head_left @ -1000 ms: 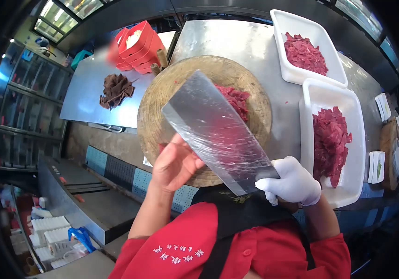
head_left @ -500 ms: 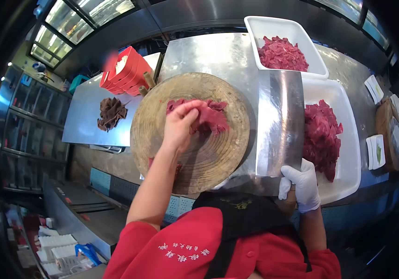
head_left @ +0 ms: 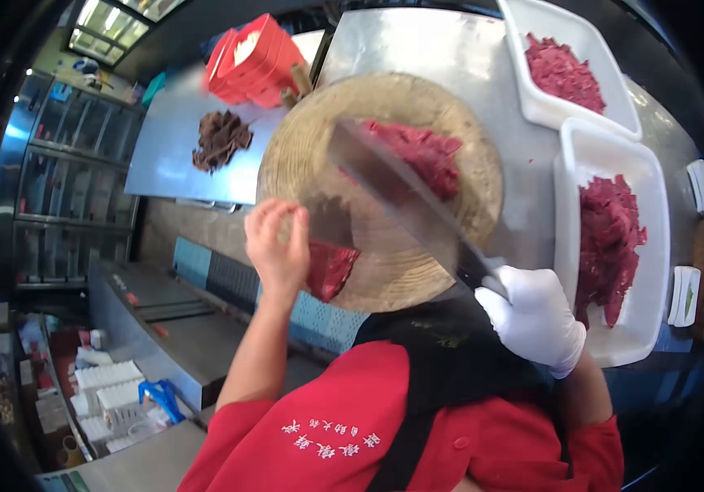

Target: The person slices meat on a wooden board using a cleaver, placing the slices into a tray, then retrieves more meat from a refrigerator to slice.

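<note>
My right hand (head_left: 530,320), in a white glove, is wrapped round the handle of a broad cleaver (head_left: 405,201). The blade slants over the round wooden chopping block (head_left: 458,107) and overlaps a pile of sliced red meat (head_left: 417,152) there. At the block's left edge is my bare left hand (head_left: 276,250), fingers loosely curled with a gap to the thumb and nothing visible in them. Just right of it lies a chunk of red meat (head_left: 331,269) on the near left part of the block.
Two white tubs, one farther back (head_left: 532,90) and one nearer (head_left: 651,246), hold red meat on the right. Left of the block, a dark brown heap (head_left: 220,139) lies on the steel table (head_left: 163,160), with red baskets (head_left: 257,66) behind it. Small white dishes (head_left: 684,295) stand far right.
My left hand has let go of the sliced meat and moved left and nearer me. The cleaver has swung from beside the block to over it. The view has shifted.
</note>
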